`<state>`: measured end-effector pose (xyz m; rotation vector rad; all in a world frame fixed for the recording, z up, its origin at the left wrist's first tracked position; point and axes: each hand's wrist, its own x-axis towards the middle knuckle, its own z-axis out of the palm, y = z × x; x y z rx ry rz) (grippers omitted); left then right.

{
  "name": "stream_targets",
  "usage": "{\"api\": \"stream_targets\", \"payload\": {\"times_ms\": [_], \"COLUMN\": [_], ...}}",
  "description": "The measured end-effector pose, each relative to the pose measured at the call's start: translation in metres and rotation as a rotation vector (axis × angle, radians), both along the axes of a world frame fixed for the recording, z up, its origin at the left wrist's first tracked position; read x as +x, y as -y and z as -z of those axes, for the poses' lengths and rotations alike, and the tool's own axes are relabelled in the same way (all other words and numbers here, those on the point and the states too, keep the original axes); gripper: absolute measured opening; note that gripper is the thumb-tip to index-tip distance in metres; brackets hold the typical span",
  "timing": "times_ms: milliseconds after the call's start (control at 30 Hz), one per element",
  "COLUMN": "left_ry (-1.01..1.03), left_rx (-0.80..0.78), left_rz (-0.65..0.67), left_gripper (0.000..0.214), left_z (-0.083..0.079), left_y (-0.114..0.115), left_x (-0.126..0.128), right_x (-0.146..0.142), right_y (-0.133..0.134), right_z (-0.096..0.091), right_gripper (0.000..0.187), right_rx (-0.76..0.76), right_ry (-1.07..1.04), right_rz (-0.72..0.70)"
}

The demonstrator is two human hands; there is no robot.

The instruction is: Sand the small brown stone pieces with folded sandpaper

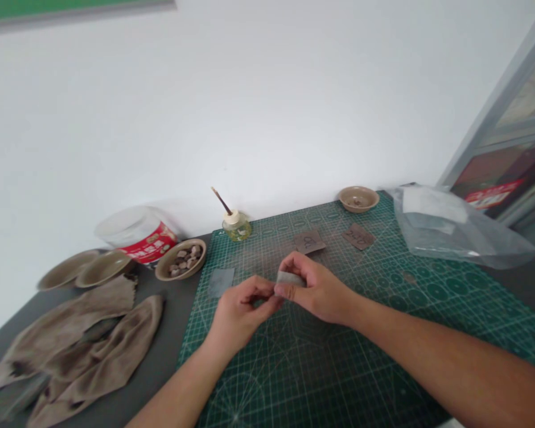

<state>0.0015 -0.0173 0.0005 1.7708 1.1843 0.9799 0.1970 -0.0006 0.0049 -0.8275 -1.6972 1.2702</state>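
Above the green cutting mat point(258, 368), my two hands meet near the middle. My right hand point(314, 288) is closed round a small grey piece of sandpaper point(290, 278), bent between thumb and fingers. My left hand point(245, 309) is pinched shut right against it; whatever its fingertips hold is too small and covered to name. A flat grey sheet of sandpaper point(222, 282) lies just left of my left hand. Beyond my hands lie two brown sandpaper squares with handwriting on their backs, the nearer one point(310, 241) and the farther one point(359, 236).
At left are a bowl of small stones point(159, 272), two more bowls point(82, 279), a red-labelled tub point(154, 244) and a crumpled brown cloth point(116, 362). A glass jar with a brush point(237, 227) stands by the wall. A bowl point(359, 208) and plastic bag point(455, 238) are at right.
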Motion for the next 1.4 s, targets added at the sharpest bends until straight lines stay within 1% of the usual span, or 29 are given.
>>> {"api": "stream_targets", "payload": {"times_ms": [100, 300, 400, 467, 667, 833, 933, 1000, 1100, 1167, 1200, 1300, 1400], "left_ry": [-0.069, -0.122, -0.235, -0.286, -0.302, -0.218, -0.168, -0.117, 0.083, 0.220, 0.257, 0.248, 0.215], "left_rx": [0.036, 0.085, 0.152, 0.182, 0.196, 0.137, 0.113, 0.100, 0.046, -0.001, -0.019, -0.059, -0.089], "left_rz": [-0.007, -0.021, -0.018, -0.013, -0.027, -0.015, 0.008, 0.050, 0.125, 0.150, 0.157, 0.170, 0.198], "left_gripper": [0.007, 0.007, 0.001, 0.002, 0.003, 0.003, 0.008, 0.012, 0.013, 0.013, 0.013, 0.012, 0.011], "left_z": [0.001, 0.000, -0.001, -0.002, -0.002, 0.000, 0.001, 0.000, -0.004, -0.006, -0.007, -0.006, -0.002], "left_y": [0.001, 0.003, 0.002, 0.002, 0.003, 0.003, 0.003, 0.004, 0.006, 0.006, 0.006, 0.005, 0.004], "left_x": [-0.002, -0.001, -0.002, -0.002, 0.000, 0.000, 0.000, 0.000, 0.000, -0.001, -0.001, -0.001, -0.002], "right_x": [0.003, 0.007, 0.005, 0.005, 0.007, 0.006, 0.003, 0.003, 0.006, 0.008, 0.009, 0.006, 0.000], "right_y": [0.000, -0.007, -0.005, -0.005, -0.006, -0.005, -0.002, -0.003, -0.010, -0.016, -0.018, -0.018, -0.011], "right_z": [0.000, 0.004, 0.005, 0.005, 0.006, 0.004, 0.002, 0.004, 0.009, 0.013, 0.013, 0.011, 0.007], "right_gripper": [0.022, 0.027, 0.027, 0.027, 0.030, 0.033, 0.033, 0.035, 0.038, 0.040, 0.041, 0.042, 0.041], "right_rx": [0.050, 0.036, 0.043, 0.036, 0.031, -0.004, -0.010, -0.088, -0.251, -0.297, -0.309, -0.338, -0.335], "right_ry": [0.089, 0.081, 0.123, 0.132, 0.116, 0.080, 0.072, 0.025, -0.057, -0.109, -0.145, -0.254, -0.271], "right_rz": [0.008, -0.029, -0.027, -0.034, -0.051, -0.042, -0.059, -0.108, -0.165, -0.161, -0.160, -0.221, -0.325]}}
